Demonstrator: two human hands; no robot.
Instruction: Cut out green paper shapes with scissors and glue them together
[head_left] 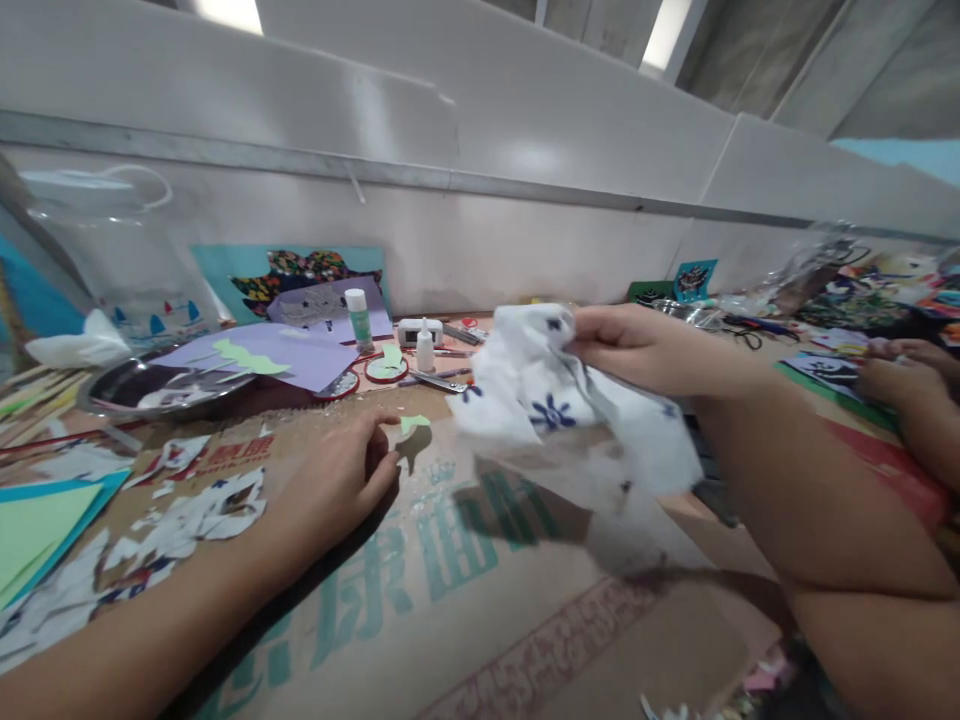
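Observation:
My right hand (630,345) is closed on a white cloth (517,370) with dark blue flower prints. The cloth hangs crumpled from the fingers above the cardboard (390,640), its lower part blurred. My left hand (349,465) is low over the cardboard to the left, fingers curled. At its fingertips is a small light green paper scrap (415,424), with a dark grey shape, perhaps its shadow, just below. The exact grip on the scrap is hard to see.
Scissors (439,382), a small white bottle (425,350) and a glue stick (358,320) lie or stand behind. A metal bowl (94,400), purple paper (315,360) and white cloth scraps (202,510) are left. Another person's hands (900,380) work at the right.

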